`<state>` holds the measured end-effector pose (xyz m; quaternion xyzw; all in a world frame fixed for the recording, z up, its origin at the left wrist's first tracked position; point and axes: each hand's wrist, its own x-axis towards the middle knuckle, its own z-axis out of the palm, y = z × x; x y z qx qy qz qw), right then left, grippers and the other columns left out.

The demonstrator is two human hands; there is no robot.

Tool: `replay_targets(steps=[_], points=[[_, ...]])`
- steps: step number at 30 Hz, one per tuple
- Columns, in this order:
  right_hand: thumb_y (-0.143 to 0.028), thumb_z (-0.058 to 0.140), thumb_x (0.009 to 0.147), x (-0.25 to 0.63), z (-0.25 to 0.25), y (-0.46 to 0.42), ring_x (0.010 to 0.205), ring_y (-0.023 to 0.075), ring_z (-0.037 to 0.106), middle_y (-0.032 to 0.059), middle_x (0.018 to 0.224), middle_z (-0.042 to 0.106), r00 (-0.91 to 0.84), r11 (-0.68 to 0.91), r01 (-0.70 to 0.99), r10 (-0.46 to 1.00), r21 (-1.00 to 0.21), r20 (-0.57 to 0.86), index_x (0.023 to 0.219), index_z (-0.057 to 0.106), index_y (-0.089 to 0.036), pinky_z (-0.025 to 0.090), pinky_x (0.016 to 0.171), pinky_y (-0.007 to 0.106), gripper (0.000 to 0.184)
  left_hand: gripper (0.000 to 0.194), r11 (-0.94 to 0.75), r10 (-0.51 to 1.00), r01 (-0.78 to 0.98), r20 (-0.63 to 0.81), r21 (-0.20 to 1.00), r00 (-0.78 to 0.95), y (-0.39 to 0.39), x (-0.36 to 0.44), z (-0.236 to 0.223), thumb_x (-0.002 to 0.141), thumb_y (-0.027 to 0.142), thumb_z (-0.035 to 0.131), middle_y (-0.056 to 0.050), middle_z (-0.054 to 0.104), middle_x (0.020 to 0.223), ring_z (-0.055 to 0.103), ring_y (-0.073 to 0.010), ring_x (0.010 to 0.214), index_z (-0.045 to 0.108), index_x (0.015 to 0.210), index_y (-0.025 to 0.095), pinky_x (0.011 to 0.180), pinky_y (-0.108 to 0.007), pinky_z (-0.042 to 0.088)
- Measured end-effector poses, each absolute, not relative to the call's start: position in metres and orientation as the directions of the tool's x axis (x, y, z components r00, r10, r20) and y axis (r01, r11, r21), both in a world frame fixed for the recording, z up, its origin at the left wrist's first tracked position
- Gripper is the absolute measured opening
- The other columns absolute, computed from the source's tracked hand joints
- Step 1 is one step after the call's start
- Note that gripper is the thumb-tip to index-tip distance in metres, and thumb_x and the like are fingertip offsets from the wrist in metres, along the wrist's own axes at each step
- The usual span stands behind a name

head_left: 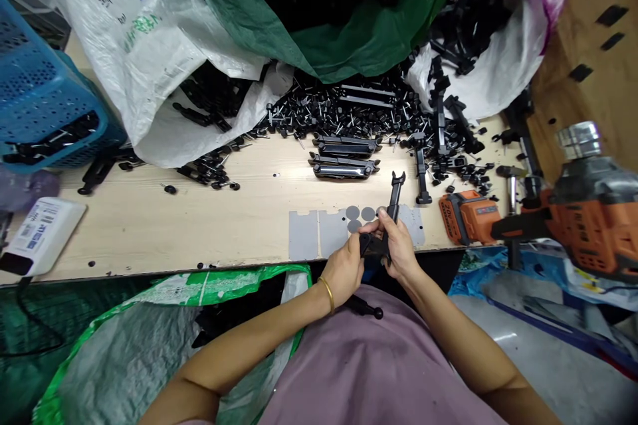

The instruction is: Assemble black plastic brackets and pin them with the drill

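My right hand (400,247) is closed around a black plastic arm (395,196) that points away from me and ends in a small fork. Close beside it, my left hand (345,271), with a gold bangle at the wrist, grips a black plastic part; the two pieces meet between my hands, and I cannot tell how they join. A black ball-ended rod (366,307) shows below my left hand, against the clothing. Under the hands lie grey flat plates (303,236) and several grey discs (367,214) at the table's front edge.
Black arms (343,167) lie stacked ahead, before a heap of screws and knobs (339,113). A green bag (339,53) and white sacks (149,66) stand behind. An orange battery (468,218) and power tool (593,212) are right, a blue basket (44,93) left.
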<state>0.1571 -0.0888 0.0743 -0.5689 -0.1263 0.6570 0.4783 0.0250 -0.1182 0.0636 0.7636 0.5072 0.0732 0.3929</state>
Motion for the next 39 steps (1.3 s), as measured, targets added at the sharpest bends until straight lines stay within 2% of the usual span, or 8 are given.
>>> replay_targets(steps=[4,12,19,25,29,33,37,39], points=[[-0.057,0.063,0.072,0.163,0.068,-0.088,0.057,0.0184,0.065,0.0045,0.067,0.071,0.004,-0.590,-0.495,0.732,-0.637,-0.681,0.073,0.054,-0.019,0.051,0.047,0.027,0.039,0.041,-0.144,0.814,0.713,-0.327,0.686,0.479,-0.122,0.026,0.059,0.081,0.013,0.042,-0.011,0.059,0.091,0.061,-0.0231,0.075,0.033,0.121,0.014,0.065,-0.035,0.050],[-0.060,0.059,0.074,0.174,0.077,-0.074,0.059,0.0180,0.067,0.0054,0.070,0.072,0.079,-0.486,-0.511,0.795,-0.709,-0.602,0.068,0.042,-0.022,0.049,0.044,0.024,0.043,0.049,0.158,0.874,0.440,-0.333,0.884,0.354,-0.104,0.044,0.068,0.077,0.020,0.057,-0.008,0.061,0.099,0.062,-0.0233,0.089,0.036,0.121,0.020,0.077,-0.035,0.049],[-0.052,0.060,0.078,0.169,0.083,-0.081,0.065,0.0192,0.068,0.0017,0.067,0.070,0.195,-0.386,-0.357,0.860,-0.850,-0.472,0.080,0.049,-0.022,0.054,0.055,0.028,0.033,0.047,-0.002,0.898,0.567,-0.248,0.824,0.364,-0.115,0.042,0.068,0.084,0.018,0.047,-0.016,0.057,0.111,0.060,-0.0276,0.102,0.030,0.128,0.015,0.084,-0.041,0.049],[-0.055,0.059,0.077,0.171,0.084,-0.082,0.067,0.0209,0.069,0.0031,0.067,0.070,0.109,-0.414,-0.388,0.867,-0.824,-0.487,0.078,0.051,-0.021,0.055,0.056,0.031,0.035,0.049,-0.174,0.904,0.648,-0.140,0.741,0.403,-0.122,0.040,0.071,0.087,0.016,0.045,-0.017,0.056,0.117,0.061,-0.0263,0.104,0.027,0.132,0.014,0.085,-0.038,0.052],[-0.052,0.059,0.079,0.169,0.084,-0.082,0.067,0.0202,0.068,0.0032,0.065,0.069,0.174,-0.369,-0.368,0.874,-0.853,-0.453,0.077,0.053,-0.020,0.055,0.060,0.031,0.033,0.048,-0.209,0.934,0.735,-0.091,0.645,0.345,-0.126,0.045,0.070,0.089,0.017,0.042,-0.018,0.056,0.117,0.062,-0.0262,0.102,0.024,0.133,0.013,0.081,-0.037,0.054],[-0.050,0.060,0.079,0.168,0.079,-0.084,0.066,0.0187,0.067,0.0021,0.065,0.068,0.117,-0.405,-0.414,0.864,-0.815,-0.489,0.074,0.054,-0.020,0.055,0.062,0.031,0.031,0.049,-0.219,0.927,0.782,-0.126,0.583,0.353,-0.131,0.045,0.068,0.087,0.015,0.042,-0.019,0.057,0.115,0.063,-0.0269,0.101,0.024,0.132,0.011,0.079,-0.038,0.055],[-0.052,0.059,0.079,0.165,0.076,-0.091,0.064,0.0176,0.066,0.0024,0.063,0.066,-0.048,-0.506,-0.473,0.833,-0.721,-0.552,0.065,0.056,-0.018,0.055,0.066,0.032,0.037,0.050,-0.194,0.884,0.773,-0.235,0.604,0.405,-0.139,0.041,0.076,0.083,0.013,0.045,-0.020,0.060,0.110,0.066,-0.0273,0.092,0.026,0.129,0.009,0.073,-0.038,0.056],[-0.052,0.057,0.081,0.159,0.077,-0.096,0.064,0.0169,0.066,0.0017,0.059,0.064,-0.030,-0.497,-0.496,0.829,-0.712,-0.558,0.062,0.056,-0.018,0.054,0.068,0.031,0.039,0.049,-0.156,0.873,0.765,-0.276,0.624,0.403,-0.143,0.040,0.083,0.082,0.012,0.046,-0.019,0.061,0.108,0.067,-0.0268,0.088,0.028,0.127,0.009,0.071,-0.037,0.056]])
